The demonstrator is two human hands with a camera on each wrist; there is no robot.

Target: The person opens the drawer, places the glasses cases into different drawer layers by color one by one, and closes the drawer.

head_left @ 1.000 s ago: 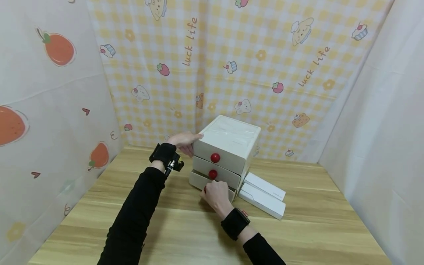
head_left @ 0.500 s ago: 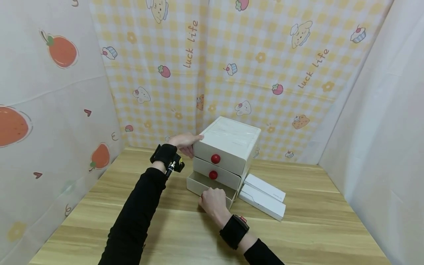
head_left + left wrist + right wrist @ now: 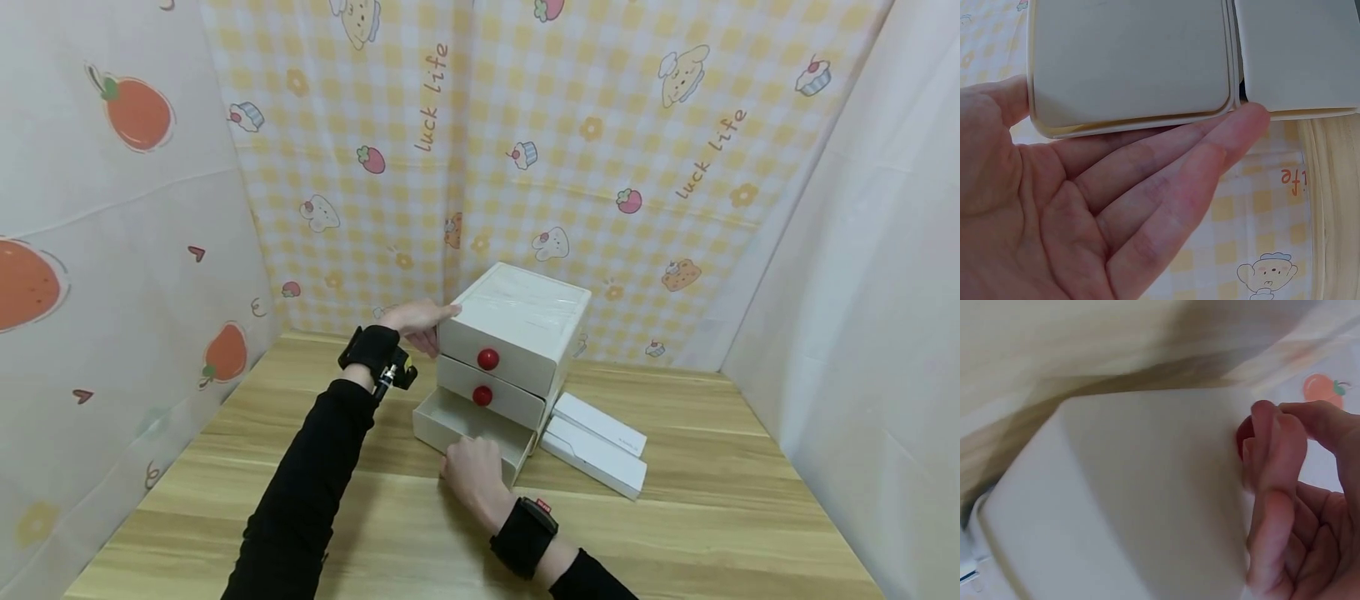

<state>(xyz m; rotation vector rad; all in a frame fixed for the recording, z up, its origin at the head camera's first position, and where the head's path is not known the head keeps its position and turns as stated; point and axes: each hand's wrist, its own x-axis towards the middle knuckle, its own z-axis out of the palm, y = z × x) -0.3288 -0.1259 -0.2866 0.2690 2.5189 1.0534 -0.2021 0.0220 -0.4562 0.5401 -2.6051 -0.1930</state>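
Observation:
A cream desktop drawer cabinet point(image 3: 525, 308) with red round knobs stands on the wooden table. My left hand point(image 3: 416, 319) steadies its upper left corner, thumb on the top edge. In the left wrist view, straight fingers point(image 3: 1166, 181) lie along the cabinet's side. My right hand point(image 3: 475, 477) pinches the knob point(image 3: 1244, 437) of the bottom drawer point(image 3: 435, 427), which is pulled well out and shows a bare inside. The fingers mostly cover that knob. Above it, the middle drawer point(image 3: 517, 402) and top drawer point(image 3: 517, 362) are closed.
Two slim white boxes point(image 3: 596, 458) lie side by side on the table point(image 3: 712, 500), just right of the cabinet. A yellow checked curtain point(image 3: 600, 167) hangs close behind, with pale curtains at both sides.
My right hand has drawn the bottom drawer from slightly ajar to well out, toward me. The left hand and the cabinet body stay in place.

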